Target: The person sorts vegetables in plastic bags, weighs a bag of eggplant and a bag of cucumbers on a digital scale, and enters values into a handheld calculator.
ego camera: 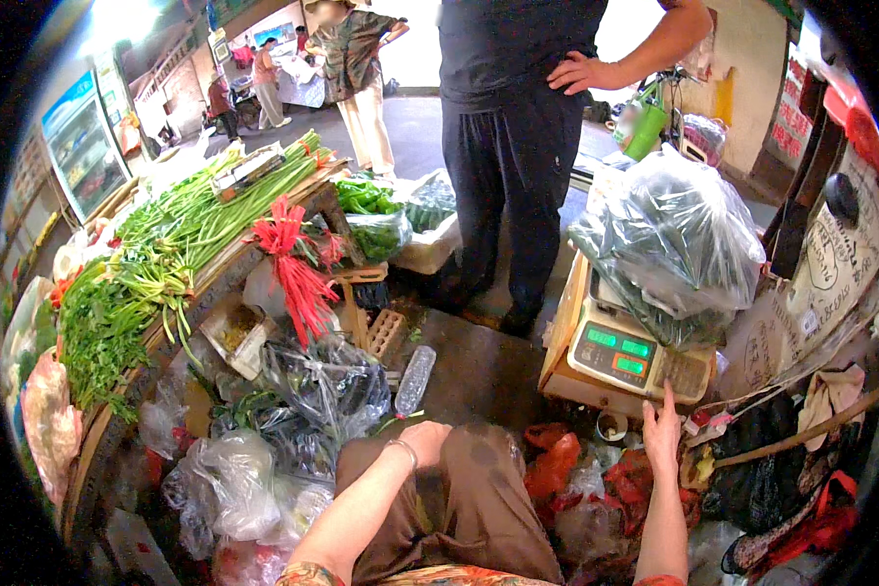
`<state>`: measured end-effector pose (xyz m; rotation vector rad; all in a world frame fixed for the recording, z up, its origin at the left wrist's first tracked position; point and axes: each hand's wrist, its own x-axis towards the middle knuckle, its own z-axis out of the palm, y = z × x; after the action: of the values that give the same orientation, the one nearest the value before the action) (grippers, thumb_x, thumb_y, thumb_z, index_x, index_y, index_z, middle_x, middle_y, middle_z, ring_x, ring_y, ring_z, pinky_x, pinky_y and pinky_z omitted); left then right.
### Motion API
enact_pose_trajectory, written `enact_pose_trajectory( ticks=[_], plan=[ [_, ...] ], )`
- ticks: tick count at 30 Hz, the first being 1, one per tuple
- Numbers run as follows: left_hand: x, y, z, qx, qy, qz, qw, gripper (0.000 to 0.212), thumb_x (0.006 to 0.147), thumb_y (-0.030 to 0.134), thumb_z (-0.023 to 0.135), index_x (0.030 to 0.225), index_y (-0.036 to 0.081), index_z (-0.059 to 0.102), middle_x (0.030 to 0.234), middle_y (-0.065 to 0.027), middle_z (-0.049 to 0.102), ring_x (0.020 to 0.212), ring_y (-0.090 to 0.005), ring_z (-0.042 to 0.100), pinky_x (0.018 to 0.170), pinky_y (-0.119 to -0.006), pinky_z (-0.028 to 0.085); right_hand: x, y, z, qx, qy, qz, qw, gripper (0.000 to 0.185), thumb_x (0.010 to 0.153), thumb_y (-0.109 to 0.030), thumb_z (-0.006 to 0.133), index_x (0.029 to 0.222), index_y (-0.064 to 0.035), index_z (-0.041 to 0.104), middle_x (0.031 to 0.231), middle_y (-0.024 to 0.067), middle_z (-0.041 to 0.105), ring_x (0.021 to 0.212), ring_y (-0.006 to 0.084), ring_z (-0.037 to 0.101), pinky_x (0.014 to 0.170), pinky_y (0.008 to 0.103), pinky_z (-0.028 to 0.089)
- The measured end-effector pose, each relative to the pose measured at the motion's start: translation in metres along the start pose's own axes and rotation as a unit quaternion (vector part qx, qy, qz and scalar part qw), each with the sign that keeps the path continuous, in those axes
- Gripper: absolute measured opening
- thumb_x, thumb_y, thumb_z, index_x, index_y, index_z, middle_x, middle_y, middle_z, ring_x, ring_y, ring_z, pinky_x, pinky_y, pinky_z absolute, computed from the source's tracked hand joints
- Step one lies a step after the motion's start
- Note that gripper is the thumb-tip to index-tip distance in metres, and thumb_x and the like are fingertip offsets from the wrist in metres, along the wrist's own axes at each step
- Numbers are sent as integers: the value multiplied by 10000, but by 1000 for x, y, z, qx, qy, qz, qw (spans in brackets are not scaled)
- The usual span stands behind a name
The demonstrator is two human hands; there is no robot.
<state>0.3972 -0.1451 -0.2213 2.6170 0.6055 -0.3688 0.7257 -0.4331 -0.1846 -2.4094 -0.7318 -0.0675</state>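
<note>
My right hand [661,434] reaches to the keypad [683,375] of an electronic price scale [606,362], index finger stretched out and touching or nearly touching it. Nothing is in that hand. Green digits glow on the scale's display. On its pan lies a large clear plastic bag [677,234] with dark green contents, overhanging the keypad's upper side. My left hand [426,442], a bracelet at its wrist, rests curled on my knee [381,458]. A thin green strip [403,417] shows just beyond its fingers; whether they grip it, I cannot tell.
Leafy stalks with long green stems [212,242] cover the stall at left, with red plastic strips [293,271] hanging off its edge. A person in dark trousers [513,205] stands ahead. Plastic bags [227,476] lie left; red bags [630,483] lie right. A plastic bottle [415,381] is ahead.
</note>
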Motion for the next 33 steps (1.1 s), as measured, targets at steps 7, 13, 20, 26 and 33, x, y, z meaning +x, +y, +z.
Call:
enact_pose_trajectory(
  ticks=[7,13,20,26,33],
  plan=[
    [11,-1,1,-29,-12,-13,999,284,762,96,630,1037,30,619,964,-237,669,971,-398,636,846,-459,513,0,-5,-12,19,-30,60,998,626,935,-317,545,1477,-99,320,856,259,648,809,431,627,737,495,480],
    [-7,5,-15,-40,9,3,999,300,811,110,580,1101,58,634,1004,-236,660,988,-405,619,847,-462,504,6,-4,6,-9,-55,53,997,642,934,-319,546,1494,-138,290,805,250,619,785,425,608,720,496,463],
    [3,17,-17,-39,-11,-9,999,313,816,81,594,1126,52,629,1001,-252,652,989,-417,609,856,-469,501,0,9,0,-12,-51,61,997,652,940,-275,557,1499,-122,260,777,239,615,784,421,609,714,483,463],
    [6,16,-15,-30,-16,-4,999,267,810,93,610,1072,48,629,979,-250,653,961,-426,612,828,-487,505,0,10,3,-20,-32,38,999,677,940,-298,535,1509,-122,213,804,266,644,767,445,628,706,532,487],
    [11,0,-2,-27,-1,6,1000,250,795,73,612,1044,49,615,950,-249,652,952,-432,608,812,-502,499,2,13,10,-23,-42,45,998,675,933,-271,553,1503,-133,220,829,276,645,773,453,621,686,528,470]
  ],
)
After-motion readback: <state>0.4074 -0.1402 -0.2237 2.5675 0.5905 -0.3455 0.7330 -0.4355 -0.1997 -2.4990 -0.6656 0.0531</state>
